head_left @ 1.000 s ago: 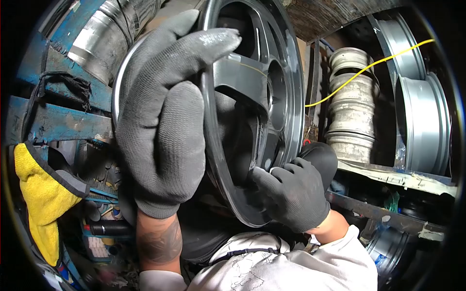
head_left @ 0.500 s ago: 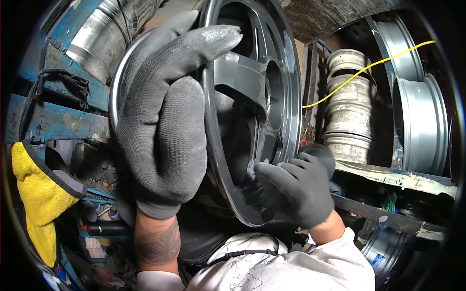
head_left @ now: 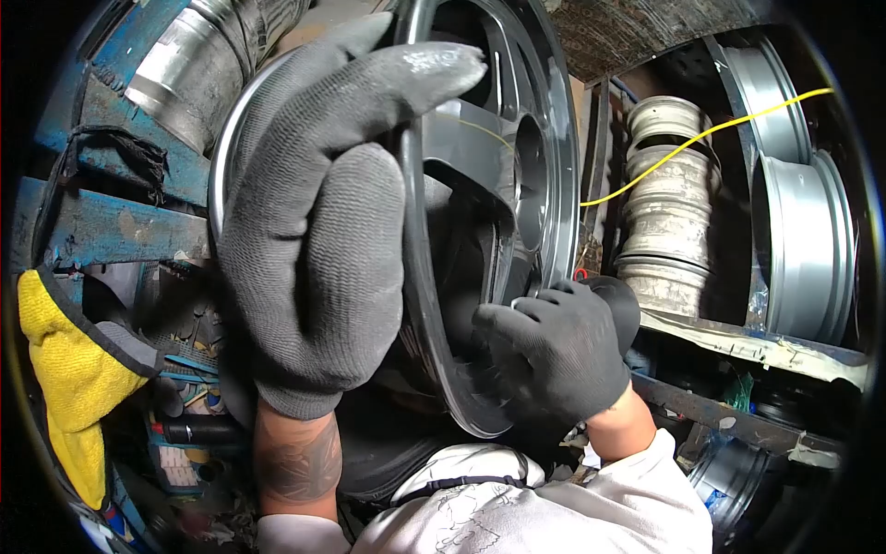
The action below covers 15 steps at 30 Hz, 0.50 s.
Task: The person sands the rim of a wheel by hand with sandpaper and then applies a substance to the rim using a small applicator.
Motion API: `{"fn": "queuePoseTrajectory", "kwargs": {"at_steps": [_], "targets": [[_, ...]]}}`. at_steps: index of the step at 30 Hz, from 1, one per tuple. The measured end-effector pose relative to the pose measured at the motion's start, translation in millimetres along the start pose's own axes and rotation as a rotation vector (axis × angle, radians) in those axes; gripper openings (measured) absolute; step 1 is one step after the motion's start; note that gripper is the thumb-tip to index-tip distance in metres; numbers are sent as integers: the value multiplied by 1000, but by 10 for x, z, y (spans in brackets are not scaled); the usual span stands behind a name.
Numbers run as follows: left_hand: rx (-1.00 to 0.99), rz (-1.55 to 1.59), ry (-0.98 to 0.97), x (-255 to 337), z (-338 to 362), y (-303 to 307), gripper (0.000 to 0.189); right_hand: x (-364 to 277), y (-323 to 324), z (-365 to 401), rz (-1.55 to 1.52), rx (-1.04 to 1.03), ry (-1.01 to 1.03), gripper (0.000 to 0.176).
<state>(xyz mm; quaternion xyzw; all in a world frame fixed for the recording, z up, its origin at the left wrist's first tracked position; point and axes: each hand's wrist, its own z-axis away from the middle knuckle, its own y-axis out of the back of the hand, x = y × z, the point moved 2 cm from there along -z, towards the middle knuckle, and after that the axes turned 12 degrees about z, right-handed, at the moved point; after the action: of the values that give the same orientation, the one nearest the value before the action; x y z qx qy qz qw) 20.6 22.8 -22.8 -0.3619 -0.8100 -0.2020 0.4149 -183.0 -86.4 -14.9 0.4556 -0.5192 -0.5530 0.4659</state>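
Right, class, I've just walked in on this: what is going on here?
A person in grey gloves holds a dark wheel on edge, close up. The left hand grips its rim, fingers wrapped over the edge. The right hand presses on the lower face near a spoke; whether it holds anything is unclear. A yellow cloth hangs at left, and old rims are stacked at right.
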Motion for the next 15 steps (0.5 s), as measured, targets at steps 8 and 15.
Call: {"fn": "queuePoseTrajectory", "kwargs": {"at_steps": [8,15], "targets": [[41,52,-66,-14,-4,-40,41,-4,54,95,-32,-17,21,28],[11,186,-245,-82,-10,-38,46,11,-15,58,-62,-14,5,26]]}}
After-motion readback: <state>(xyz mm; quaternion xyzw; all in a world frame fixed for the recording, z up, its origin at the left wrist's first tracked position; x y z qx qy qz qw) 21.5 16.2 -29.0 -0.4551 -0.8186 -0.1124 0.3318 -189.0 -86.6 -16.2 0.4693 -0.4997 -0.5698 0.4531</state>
